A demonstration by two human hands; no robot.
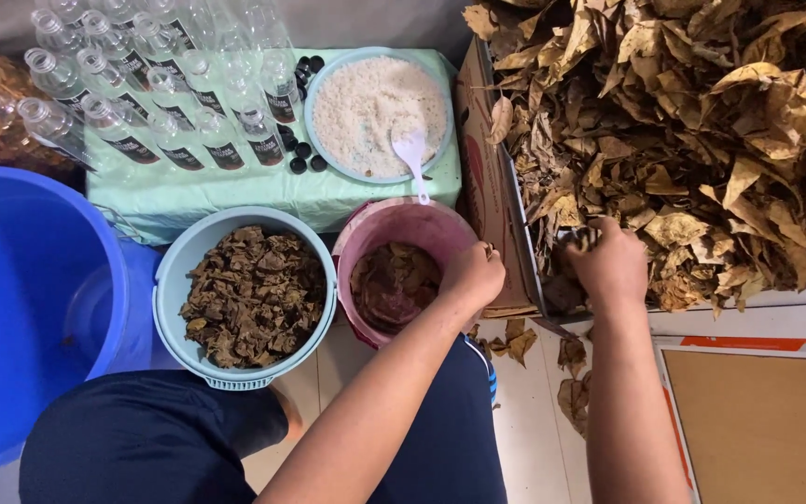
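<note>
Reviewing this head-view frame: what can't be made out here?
- Right hand: its fingers are buried in the dry leaves, so the grip is hidden.
- Left hand: seen from the back at the pink bucket rim; whether it holds anything is unclear.
- Blue tub: cut off by the left edge.
- Bottle labels: too small to make out.

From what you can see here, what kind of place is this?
Probably a small home workshop on a tiled floor: a cardboard box of dry leaves, rows of empty clear bottles, and buckets of soaked leaves.
</note>
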